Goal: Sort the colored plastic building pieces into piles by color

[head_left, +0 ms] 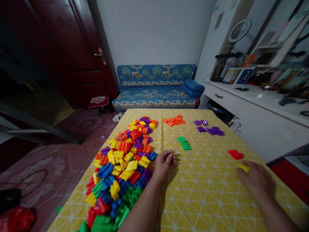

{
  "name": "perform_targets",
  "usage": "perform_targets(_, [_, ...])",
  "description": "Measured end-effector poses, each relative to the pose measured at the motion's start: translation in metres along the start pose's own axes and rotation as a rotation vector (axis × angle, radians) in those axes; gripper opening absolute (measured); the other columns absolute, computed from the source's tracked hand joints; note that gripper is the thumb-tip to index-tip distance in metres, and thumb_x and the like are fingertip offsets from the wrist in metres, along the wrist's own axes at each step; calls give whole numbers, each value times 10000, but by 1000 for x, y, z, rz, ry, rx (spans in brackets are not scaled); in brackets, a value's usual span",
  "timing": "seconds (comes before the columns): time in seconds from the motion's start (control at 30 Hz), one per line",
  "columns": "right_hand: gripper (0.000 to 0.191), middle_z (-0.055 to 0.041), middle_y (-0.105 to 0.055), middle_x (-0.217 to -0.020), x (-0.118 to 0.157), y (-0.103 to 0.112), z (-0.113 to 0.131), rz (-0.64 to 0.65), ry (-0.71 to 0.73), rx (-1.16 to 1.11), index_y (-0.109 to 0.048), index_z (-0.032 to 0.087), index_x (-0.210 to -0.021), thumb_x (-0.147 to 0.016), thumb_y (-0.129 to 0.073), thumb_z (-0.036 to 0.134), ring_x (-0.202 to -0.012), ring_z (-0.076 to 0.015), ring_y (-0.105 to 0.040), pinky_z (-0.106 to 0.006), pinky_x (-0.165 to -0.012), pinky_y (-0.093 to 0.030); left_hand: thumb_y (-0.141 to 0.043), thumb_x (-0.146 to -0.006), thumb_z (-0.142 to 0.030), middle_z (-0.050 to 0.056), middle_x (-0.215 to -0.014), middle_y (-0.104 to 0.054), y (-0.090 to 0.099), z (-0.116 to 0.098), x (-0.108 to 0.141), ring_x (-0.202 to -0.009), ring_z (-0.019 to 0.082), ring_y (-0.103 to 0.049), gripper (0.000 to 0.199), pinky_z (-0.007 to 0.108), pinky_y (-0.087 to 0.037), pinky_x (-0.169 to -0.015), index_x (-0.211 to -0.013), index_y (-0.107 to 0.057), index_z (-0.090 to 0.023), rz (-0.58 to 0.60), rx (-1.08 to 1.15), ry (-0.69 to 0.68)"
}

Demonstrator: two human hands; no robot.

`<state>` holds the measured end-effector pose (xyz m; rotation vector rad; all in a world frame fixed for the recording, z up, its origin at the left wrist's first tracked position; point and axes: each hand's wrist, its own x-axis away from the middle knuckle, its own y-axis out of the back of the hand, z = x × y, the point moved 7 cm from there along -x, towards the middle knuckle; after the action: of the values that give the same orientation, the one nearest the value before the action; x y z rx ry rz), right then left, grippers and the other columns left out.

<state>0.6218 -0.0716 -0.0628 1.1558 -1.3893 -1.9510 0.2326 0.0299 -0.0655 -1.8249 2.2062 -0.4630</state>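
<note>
Multicoloured plastic blocks (131, 165) lie mostly heaped; orange group (174, 121), purple (213, 130), green (185, 146), red (236, 154) sit apart; right hand (259, 182) pinches yellow block (244, 168), left hand (164, 164) half-curled, contents unclear

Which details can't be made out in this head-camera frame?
Head view: most of the yellow block, hidden by the right hand.
Head view: anything inside the left hand, hidden by curled fingers.
Head view: near end of the block pile, cut by the bottom edge.
Head view: small items on the white counter, dim and blurred.
</note>
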Motion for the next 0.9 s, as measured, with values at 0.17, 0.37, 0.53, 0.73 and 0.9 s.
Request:
perform_targets(0.17, [722, -280, -620, -1178, -32, -3, 20, 4, 104, 76, -506, 128, -1382, -831, -492, 596, -991, -442, -596, -548, -786, -408, -761, -729, -431, 53, -685, -657, 0, 1, 0, -578, 123, -588, 373, 247, -464, -588, -915, -699, -114, -7, -4, 5])
perform_targets(0.37, [405, -218, -655, -1019, -35, -13, 85, 53, 327, 171, -660, 122, -1197, -931, -397, 277, -896, -333, -579, -458, -759, -436, -751, -746, -425, 59, -703, -666, 0, 2, 0, -591, 130, -596, 369, 264, -476, -608, -929, -695, -109, -7, -13, 4])
perform_targets(0.53, [386, -144, -648, -1133, 33, -1, 162, 21, 633, -58, -667, 230, -1202, -904, -431, 166, -967, -274, -566, -428, -846, -469, -748, -751, -422, 60, -710, -670, 3, 8, -3, -596, 130, -599, 367, 255, -472, -603, -942, -696, -112, 3, -10, -9])
perform_targets(0.73, [460, -78, -505, -1417, 86, 32, 186, 64, 761, -194, -496, 318, -1388, -930, -453, 302, -1271, -281, -465, -466, -1033, -409, -754, -745, -429, 62, -725, -678, 4, 9, -2, -614, 133, -610, 381, 261, -480, -623, -952, -697, -114, 7, 0, -4])
perform_targets(0.9, [676, -228, -302, -1525, 58, 25, 79, -119, 222, -67, -431, 142, -1424, -897, -390, 563, -1411, -468, -217, -674, -1032, -307, -745, -750, -435, 58, -715, -668, 2, 9, -2, -600, 129, -602, 375, 260, -477, -607, -939, -694, -115, 18, -17, 0])
